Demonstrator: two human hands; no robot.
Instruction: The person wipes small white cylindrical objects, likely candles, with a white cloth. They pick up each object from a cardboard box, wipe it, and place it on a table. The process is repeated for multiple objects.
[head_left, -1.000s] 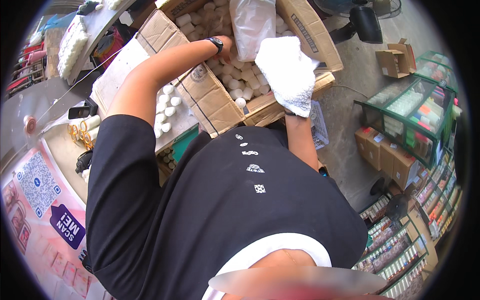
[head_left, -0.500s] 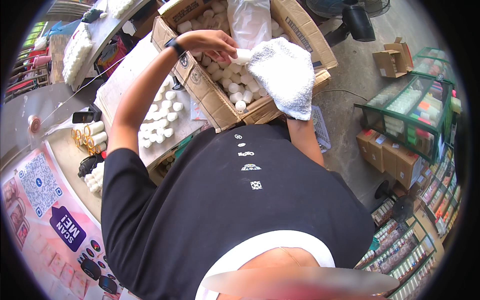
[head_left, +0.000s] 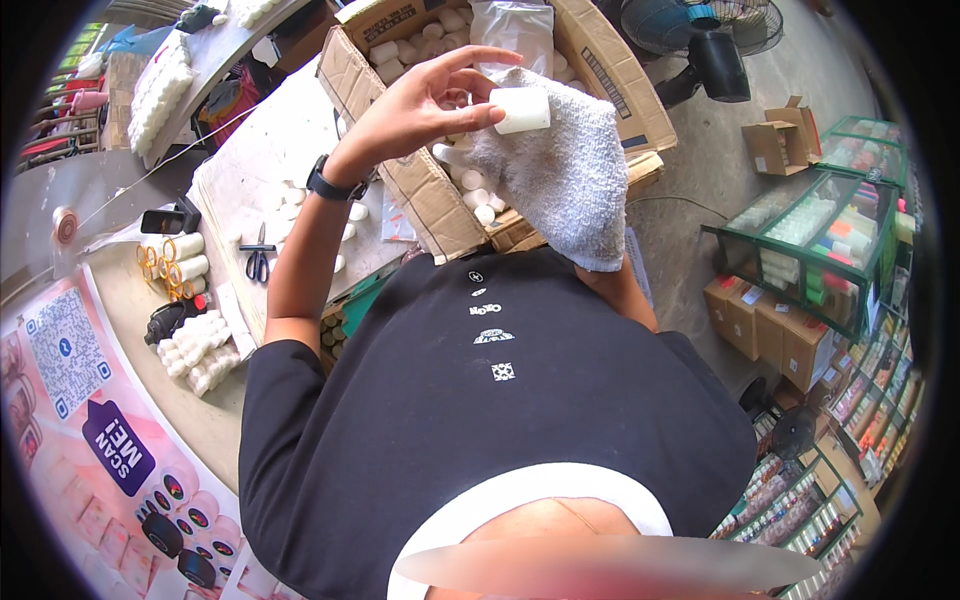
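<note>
Above the open cardboard box point(head_left: 390, 200), my left hand point(head_left: 445, 105) has thumb and finger around a small white cylinder point(head_left: 522, 110), its index finger extended over it. The cylinder is at the top of a white terry cloth point(head_left: 560, 190), which covers my right hand point(head_left: 560, 230); the fingers underneath are hidden. Many similar white pieces point(head_left: 478, 200) lie in the box, with a translucent plastic bag point(head_left: 510, 30) among them at the back.
Left are a worktable point(head_left: 245, 170) with scissors point(head_left: 258, 255), a phone point(head_left: 162, 222), rolls point(head_left: 180, 265) and a printed banner point(head_left: 60, 430). Right are a black fan point(head_left: 715, 65), an open carton point(head_left: 775, 145), green-framed cases point(head_left: 800, 230) and stacked boxes point(head_left: 765, 325).
My left hand has risen out of the box with a white cylinder and moved right to the cloth. The cloth and my right hand have shifted slightly toward my body.
</note>
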